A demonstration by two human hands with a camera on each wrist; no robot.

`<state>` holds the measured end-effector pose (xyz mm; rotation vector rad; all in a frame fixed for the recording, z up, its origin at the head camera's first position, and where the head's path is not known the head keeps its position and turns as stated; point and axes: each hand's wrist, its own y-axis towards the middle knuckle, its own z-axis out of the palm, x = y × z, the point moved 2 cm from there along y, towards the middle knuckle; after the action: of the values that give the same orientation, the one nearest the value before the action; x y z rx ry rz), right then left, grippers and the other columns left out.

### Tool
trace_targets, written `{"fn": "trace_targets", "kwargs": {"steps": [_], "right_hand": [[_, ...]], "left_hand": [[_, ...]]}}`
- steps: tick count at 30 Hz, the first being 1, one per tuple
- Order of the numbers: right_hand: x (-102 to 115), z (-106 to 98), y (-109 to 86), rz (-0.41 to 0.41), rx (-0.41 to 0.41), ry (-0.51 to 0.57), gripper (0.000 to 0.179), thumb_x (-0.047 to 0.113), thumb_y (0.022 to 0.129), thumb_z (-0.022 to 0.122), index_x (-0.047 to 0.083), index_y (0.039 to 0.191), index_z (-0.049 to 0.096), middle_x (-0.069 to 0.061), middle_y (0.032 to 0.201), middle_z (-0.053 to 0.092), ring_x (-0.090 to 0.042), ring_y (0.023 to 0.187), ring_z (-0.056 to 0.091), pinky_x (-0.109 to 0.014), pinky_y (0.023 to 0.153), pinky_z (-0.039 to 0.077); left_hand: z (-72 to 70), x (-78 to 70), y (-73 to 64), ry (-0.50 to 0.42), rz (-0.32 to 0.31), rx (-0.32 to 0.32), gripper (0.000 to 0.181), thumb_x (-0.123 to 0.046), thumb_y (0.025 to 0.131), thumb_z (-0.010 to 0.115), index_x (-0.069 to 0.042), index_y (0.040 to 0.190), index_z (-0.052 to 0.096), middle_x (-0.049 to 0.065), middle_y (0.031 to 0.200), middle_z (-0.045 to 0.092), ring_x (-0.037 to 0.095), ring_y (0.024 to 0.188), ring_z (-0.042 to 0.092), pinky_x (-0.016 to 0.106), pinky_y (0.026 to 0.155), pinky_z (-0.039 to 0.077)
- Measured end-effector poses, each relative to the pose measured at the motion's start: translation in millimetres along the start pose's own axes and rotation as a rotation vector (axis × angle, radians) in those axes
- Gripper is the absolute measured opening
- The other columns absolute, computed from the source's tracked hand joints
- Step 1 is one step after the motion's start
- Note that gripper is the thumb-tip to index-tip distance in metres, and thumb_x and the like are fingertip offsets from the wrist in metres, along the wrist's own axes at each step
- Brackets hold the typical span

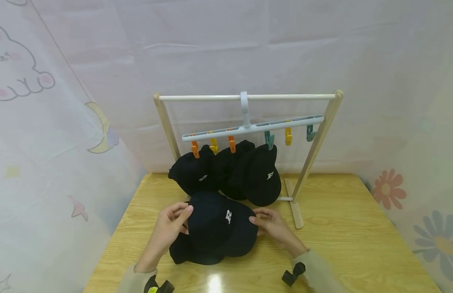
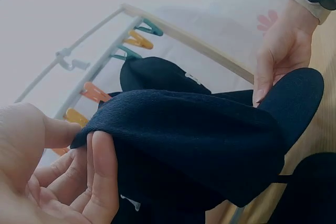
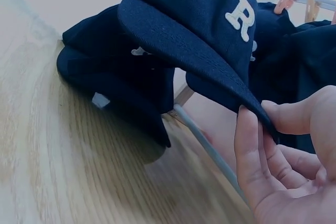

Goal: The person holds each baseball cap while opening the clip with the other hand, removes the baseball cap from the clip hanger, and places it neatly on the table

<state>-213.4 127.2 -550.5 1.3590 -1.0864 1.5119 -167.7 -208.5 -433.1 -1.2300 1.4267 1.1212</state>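
Both hands hold a dark baseball cap (image 1: 211, 228) with a white letter R, lifted over the table. My left hand (image 1: 168, 228) pinches the edge of its crown at the back, thumb against fingers, as the left wrist view shows. At the other end my right hand (image 1: 275, 228) pinches the brim (image 3: 194, 51) between thumb and fingers. Beneath lies another dark cap (image 1: 193, 253) on the table, partly covered by the held one. Behind, several dark caps (image 1: 261, 175) hang from clips; how each one is clipped is partly hidden.
A wooden rack (image 1: 318, 158) with a white top bar stands at the back of the table (image 1: 343, 236). From the bar hangs a tilted pale hanger (image 1: 244, 130) with orange, yellow and teal clips. The yellow clip (image 1: 288, 136) and teal clip (image 1: 311, 133) at right hold nothing.
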Motion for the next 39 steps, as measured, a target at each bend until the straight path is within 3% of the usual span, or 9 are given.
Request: {"fn": "trace_targets", "kwargs": {"steps": [8, 14, 22, 29, 39], "right_hand": [[-13, 11, 10.5, 0.003, -0.004, -0.010, 0.055, 0.010, 0.100, 0.075, -0.016, 0.143, 0.052, -0.001, 0.095, 0.067, -0.015, 0.076, 0.072, -0.033, 0.069, 0.063], [-16, 19, 12.3, 0.003, -0.032, -0.027, 0.052, 0.009, 0.099, 0.076, -0.015, 0.141, 0.056, -0.002, 0.096, 0.072, -0.015, 0.076, 0.073, -0.033, 0.067, 0.063], [-14, 29, 11.9, 0.022, -0.097, -0.060, 0.051, 0.010, 0.096, 0.079, -0.013, 0.138, 0.061, -0.006, 0.095, 0.073, -0.017, 0.070, 0.072, -0.035, 0.063, 0.063], [-17, 36, 13.9, 0.032, -0.103, -0.071, 0.053, 0.011, 0.096, 0.080, -0.013, 0.138, 0.060, -0.008, 0.093, 0.072, -0.016, 0.069, 0.071, -0.032, 0.061, 0.062], [-22, 40, 16.8, 0.024, -0.094, -0.113, 0.048, 0.012, 0.095, 0.081, -0.011, 0.135, 0.065, -0.010, 0.093, 0.076, -0.015, 0.062, 0.068, -0.035, 0.058, 0.063]], "left_hand": [[-5.2, 9.0, -1.3, 0.019, -0.037, 0.001, 0.024, -0.017, 0.108, 0.066, 0.005, 0.115, 0.071, 0.000, 0.078, 0.074, 0.015, 0.065, 0.065, 0.029, 0.061, 0.060], [-7.0, 16.6, -3.1, 0.039, -0.066, 0.023, 0.026, -0.020, 0.109, 0.064, 0.003, 0.120, 0.071, 0.006, 0.084, 0.076, 0.016, 0.070, 0.067, 0.030, 0.063, 0.061], [-11.5, 26.8, -4.3, 0.082, -0.061, 0.022, 0.025, -0.020, 0.109, 0.063, 0.001, 0.119, 0.072, 0.008, 0.087, 0.075, 0.015, 0.070, 0.064, 0.030, 0.062, 0.061], [-15.3, 34.4, -2.7, 0.129, -0.063, -0.001, 0.025, -0.022, 0.109, 0.064, -0.002, 0.120, 0.073, 0.009, 0.094, 0.077, 0.014, 0.068, 0.059, 0.030, 0.060, 0.060], [-17.9, 39.1, -2.4, 0.188, -0.050, -0.030, 0.022, -0.020, 0.108, 0.066, -0.002, 0.115, 0.075, 0.006, 0.077, 0.066, 0.015, 0.061, 0.060, 0.030, 0.059, 0.061]]}}
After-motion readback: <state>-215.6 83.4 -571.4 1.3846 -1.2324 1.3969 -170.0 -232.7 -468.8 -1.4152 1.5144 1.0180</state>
